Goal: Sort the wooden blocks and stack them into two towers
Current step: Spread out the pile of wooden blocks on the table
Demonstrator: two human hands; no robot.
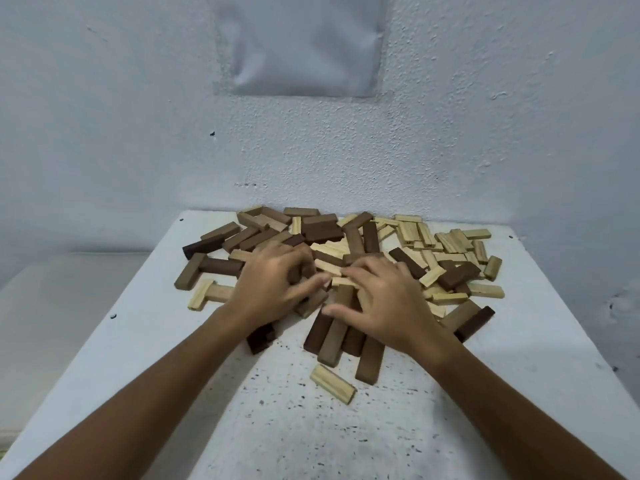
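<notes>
A jumbled pile of wooden blocks (pixel 349 244) covers the far half of the white table (pixel 346 427). Dark brown blocks (pixel 221 266) lie mostly on the left and pale blocks (pixel 446 242) mostly on the right. My left hand (pixel 273 285) is in the middle of the pile, its fingers curled round a dark block (pixel 295 276) with the thumb stretched to the right. My right hand (pixel 381 303) lies palm down on the blocks beside it, fingers spread and thumb out. Several brown blocks (pixel 332 341) stick out from under it.
One pale block (pixel 333 384) lies alone in front of the pile, and a dark block (pixel 260 337) sits under my left wrist. The near part of the table is speckled with black spots. A textured white wall (pixel 450 150) rises right behind the table.
</notes>
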